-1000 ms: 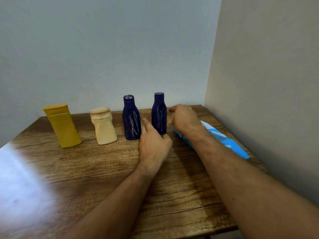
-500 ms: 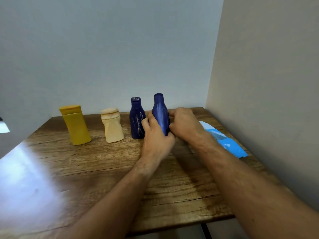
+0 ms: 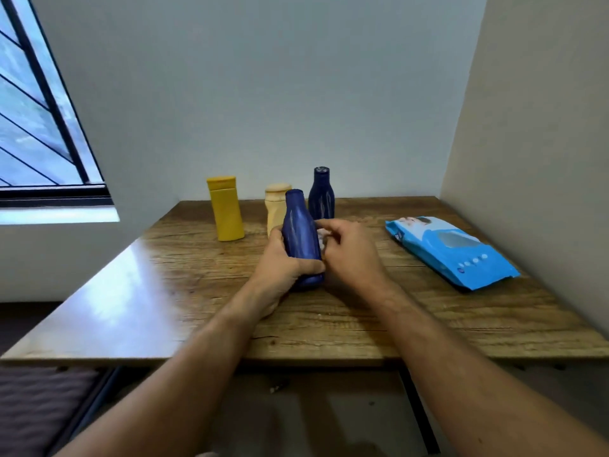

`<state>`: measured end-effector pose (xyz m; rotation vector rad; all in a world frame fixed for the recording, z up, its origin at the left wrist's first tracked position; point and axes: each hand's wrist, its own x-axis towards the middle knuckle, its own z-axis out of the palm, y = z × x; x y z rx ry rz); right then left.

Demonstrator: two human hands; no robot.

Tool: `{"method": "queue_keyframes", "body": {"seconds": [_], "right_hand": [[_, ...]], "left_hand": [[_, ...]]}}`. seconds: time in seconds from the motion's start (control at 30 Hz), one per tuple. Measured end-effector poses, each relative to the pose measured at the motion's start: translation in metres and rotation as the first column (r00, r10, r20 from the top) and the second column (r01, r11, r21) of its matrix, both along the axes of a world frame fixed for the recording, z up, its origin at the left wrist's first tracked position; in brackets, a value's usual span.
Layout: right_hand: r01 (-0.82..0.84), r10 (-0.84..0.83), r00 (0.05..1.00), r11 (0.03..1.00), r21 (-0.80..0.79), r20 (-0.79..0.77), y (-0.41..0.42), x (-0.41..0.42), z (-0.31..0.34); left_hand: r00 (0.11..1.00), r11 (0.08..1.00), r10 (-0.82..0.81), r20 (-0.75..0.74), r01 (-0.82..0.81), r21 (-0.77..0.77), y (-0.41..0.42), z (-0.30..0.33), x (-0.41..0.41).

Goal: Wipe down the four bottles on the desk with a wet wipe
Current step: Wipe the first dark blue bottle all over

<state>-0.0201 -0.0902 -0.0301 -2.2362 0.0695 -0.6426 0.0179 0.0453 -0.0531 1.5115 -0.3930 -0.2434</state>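
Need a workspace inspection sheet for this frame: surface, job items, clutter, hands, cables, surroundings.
Surface: wooden desk, glare on its left part.
Job's things: held blue bottle tilted; second blue bottle, cream bottle and yellow bottle upright at the back; white wet wipe against the held bottle; blue wipes pack lying flat on the right.
Clutter: nothing seen.
Hands: left hand grips the held bottle; right hand pinches the wipe.
Cables: nothing seen.
Surroundings: window on the left, plain walls.
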Motion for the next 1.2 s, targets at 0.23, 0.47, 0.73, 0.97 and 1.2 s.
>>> {"method": "queue_keyframes", "body": {"seconds": [0.23,0.47,0.73,0.97,1.2], "right_hand": [[0.022,-0.054,0.95,0.994,0.108,0.307,0.014,0.041,-0.005],[-0.019,0.06,0.897,0.995,-0.098,0.438,0.018,0.069,-0.014],[-0.083,0.149,0.889,0.982,-0.168,0.434,0.021,0.073,-0.017],[-0.18,0.288,0.934,0.89,-0.418,0.21,0.023,0.055,-0.021],[-0.023,0.147,0.909,0.952,-0.305,0.391,0.027,0.056,-0.016]], "left_hand": [[0.972,0.968,-0.219,-0.087,0.206,-0.141,0.033,-0.001,0.048],[0.993,0.972,-0.115,0.011,0.114,-0.204,0.032,-0.01,0.076],[0.982,0.931,-0.089,-0.164,0.024,-0.364,0.03,-0.006,0.077],[0.98,0.926,-0.057,-0.192,-0.019,-0.376,0.033,-0.003,0.076],[0.982,0.945,-0.086,-0.166,0.027,-0.325,0.031,-0.001,0.069]]}}
